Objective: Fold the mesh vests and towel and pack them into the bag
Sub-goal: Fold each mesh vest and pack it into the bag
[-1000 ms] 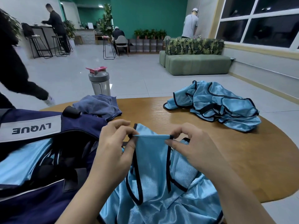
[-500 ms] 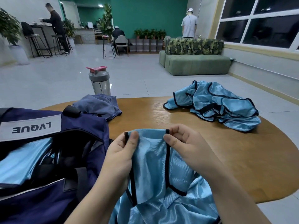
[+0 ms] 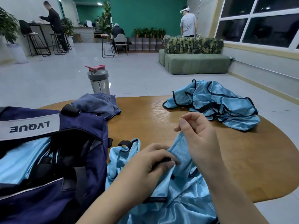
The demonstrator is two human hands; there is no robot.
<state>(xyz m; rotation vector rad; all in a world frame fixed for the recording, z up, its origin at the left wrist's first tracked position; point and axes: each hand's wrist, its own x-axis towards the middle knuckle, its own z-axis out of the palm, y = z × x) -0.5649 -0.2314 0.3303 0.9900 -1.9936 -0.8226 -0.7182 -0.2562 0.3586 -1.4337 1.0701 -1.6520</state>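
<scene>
Two hands are busy on one light-blue mesh vest (image 3: 181,198) spread at the near edge of the round wooden desk (image 3: 242,159), right beside the open navy bag (image 3: 53,159). The left hand (image 3: 152,160) lies knuckles-up on the cloth with its fingertips curled around a black-trimmed edge, pinching it down. The right hand (image 3: 199,136) is raised a little above, thumb and curled fingers nipping a fold of the same vest so the fabric climbs up in a soft ridge between the two hands.

From where I stand that vest looks feather-light and utterly limp: it sags wherever it is not held, and the sheen on it suggests it will slide over itself and over the smooth wood. It won't hold a crease by its own stiffness, I'd say, so each fold will want pressing flat with a palm. The black binding around the armholes and neck looks like the firmest part and the best place to take hold, at the shoulder straps or corners, to pull it square.

More of the same blue fabric already shows inside the bag. A heap of vests (image 3: 216,104) waits, crumpled, well apart on the far right of the desk. The blue-grey towel (image 3: 98,104) lies bunched behind the bag; it looks thicker, less slippery, and likely easier to fold. A shaker bottle (image 3: 98,80) stands just beyond it.
</scene>
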